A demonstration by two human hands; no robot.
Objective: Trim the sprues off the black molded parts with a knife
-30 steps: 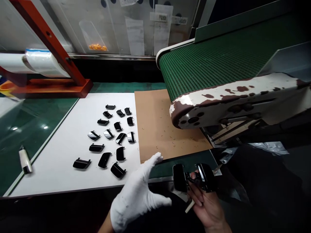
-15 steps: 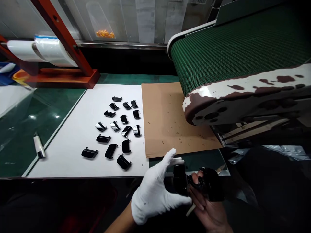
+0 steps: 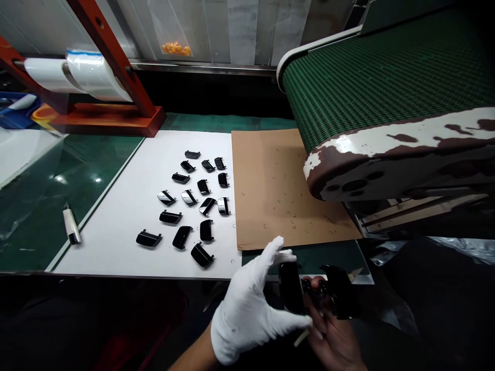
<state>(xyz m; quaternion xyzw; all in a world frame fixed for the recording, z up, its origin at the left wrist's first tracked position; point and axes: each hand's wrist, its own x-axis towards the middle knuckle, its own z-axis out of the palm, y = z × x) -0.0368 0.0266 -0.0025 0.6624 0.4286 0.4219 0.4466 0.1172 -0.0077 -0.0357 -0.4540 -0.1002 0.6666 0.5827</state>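
Note:
In front of the table's near edge, my left hand (image 3: 257, 309), in a white glove, grips a glossy black plastic part (image 3: 291, 288) by its ends between thumb and fingers. My bare right hand (image 3: 328, 330) is closed on another black plastic part (image 3: 342, 291), close against the first one. The pale end of a thin stick-like thing (image 3: 301, 337) shows below the right fingers; its kind is not clear. Small shiny black pieces show at the right fingertips. Several similar black parts (image 3: 201, 255) with small pegs lie spread over the white sheet (image 3: 116, 216).
Brown cardboard (image 3: 266, 196) with small dark shavings lies right of the sheet. A green conveyor belt (image 3: 371, 93) overhangs it. A white-handled cutter (image 3: 71, 225) rests at left. Plastic film rolls (image 3: 93, 77) hang in an orange stand (image 3: 112, 121) at the back left.
The whole view has shifted slightly, so the table things appear further right. The part in my left hand is turned a little, and both hands keep their grip.

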